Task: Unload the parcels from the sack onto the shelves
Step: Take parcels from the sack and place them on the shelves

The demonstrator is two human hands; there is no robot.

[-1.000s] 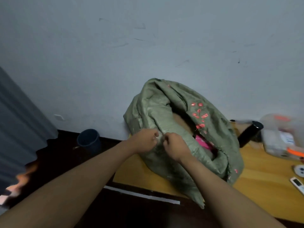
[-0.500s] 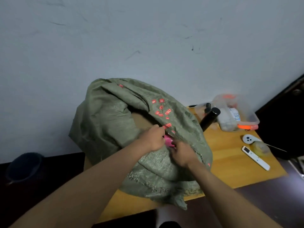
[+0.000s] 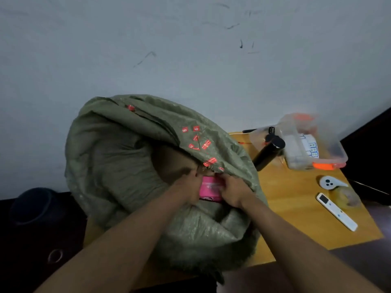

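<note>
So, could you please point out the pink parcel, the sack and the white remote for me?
pink parcel (image 3: 210, 190), head view, on its visible pink face between the hands.
sack (image 3: 118, 166), head view, on its left wall.
white remote (image 3: 336, 211), head view, on its middle.

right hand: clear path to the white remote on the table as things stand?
Probably yes, once it lets go. The right hand is busy at the sack mouth, on the pink parcel. The white remote lies on bare table on that same side, with nothing between them.
</note>
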